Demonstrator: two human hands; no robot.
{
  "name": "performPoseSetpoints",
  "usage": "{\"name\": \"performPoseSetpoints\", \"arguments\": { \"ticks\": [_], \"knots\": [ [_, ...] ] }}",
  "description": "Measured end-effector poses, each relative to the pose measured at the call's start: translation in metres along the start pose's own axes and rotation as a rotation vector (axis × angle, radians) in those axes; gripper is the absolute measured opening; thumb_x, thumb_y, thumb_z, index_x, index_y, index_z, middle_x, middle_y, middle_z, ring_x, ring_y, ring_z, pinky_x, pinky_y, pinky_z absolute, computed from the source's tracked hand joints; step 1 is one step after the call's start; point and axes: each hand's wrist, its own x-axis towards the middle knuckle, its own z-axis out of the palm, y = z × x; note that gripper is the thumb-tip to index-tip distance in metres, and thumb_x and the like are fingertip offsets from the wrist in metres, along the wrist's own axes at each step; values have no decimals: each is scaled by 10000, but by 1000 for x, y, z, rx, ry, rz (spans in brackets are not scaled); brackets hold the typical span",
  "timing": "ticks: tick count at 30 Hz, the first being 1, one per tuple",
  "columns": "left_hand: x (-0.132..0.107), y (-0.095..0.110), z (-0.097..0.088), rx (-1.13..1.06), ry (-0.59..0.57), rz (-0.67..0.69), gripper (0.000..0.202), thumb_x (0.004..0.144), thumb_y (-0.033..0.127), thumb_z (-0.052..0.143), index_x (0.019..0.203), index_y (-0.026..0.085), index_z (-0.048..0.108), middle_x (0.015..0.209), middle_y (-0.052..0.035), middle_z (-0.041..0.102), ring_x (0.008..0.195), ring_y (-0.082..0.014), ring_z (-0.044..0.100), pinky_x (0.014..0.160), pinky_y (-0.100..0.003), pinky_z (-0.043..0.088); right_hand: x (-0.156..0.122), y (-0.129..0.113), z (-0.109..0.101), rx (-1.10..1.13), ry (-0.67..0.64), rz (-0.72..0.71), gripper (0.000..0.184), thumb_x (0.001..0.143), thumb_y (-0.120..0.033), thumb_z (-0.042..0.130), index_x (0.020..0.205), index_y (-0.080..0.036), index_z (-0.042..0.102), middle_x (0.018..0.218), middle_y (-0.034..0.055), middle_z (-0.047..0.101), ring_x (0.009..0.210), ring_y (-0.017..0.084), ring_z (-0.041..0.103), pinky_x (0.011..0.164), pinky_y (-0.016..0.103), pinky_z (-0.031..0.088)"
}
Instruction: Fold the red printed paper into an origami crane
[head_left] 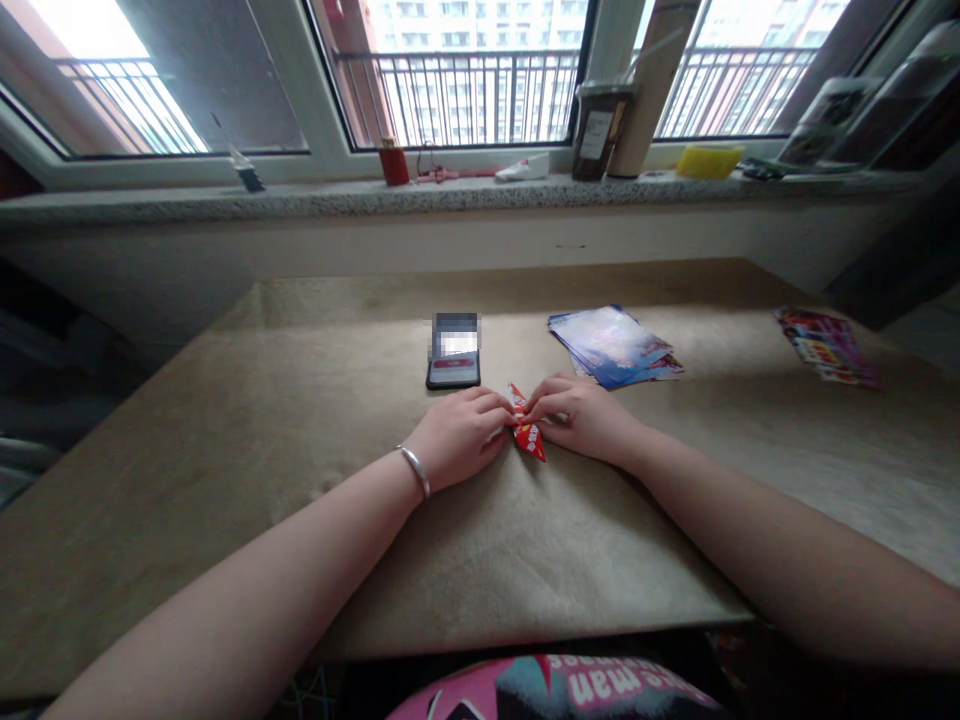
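A small folded red paper piece [527,432] with white print lies on the tan table cover [300,420] near the middle. My left hand [461,435], with a silver bangle on its wrist, pinches the paper's left side with curled fingers. My right hand [581,415] pinches its right side, fingertips meeting the left hand's above the paper. Both hands rest on the table. Part of the paper is hidden beneath the fingers.
A dark phone [454,352] lies just beyond my hands. A stack of blue printed sheets [615,347] sits to the right, another colourful sheet [825,345] farther right. The windowsill holds a red cup [394,165], a dark jar [596,132] and a yellow sponge [709,160].
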Motion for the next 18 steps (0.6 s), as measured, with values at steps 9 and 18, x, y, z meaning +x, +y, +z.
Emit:
{"name": "performPoseSetpoints", "arguments": {
  "ticks": [9, 18],
  "knots": [
    [0, -6, -1, 93, -36, 94, 169, 903, 280, 471, 928, 180, 606, 997, -41, 637, 967, -169, 561, 848, -319, 475, 0, -6, -3, -172, -17, -152, 121, 813, -217, 566, 797, -211, 686, 831, 41, 673, 872, 181, 569, 788, 322, 440],
    [0, -5, -1, 88, 2, 88, 156, 886, 219, 476, 893, 177, 626, 984, -38, 650, 929, -160, 567, 815, -296, 491, 3, -17, -15, -364, -143, -346, 214, 896, -250, 469, 810, -203, 658, 877, 36, 683, 909, 177, 558, 867, 347, 414]
  ]
}}
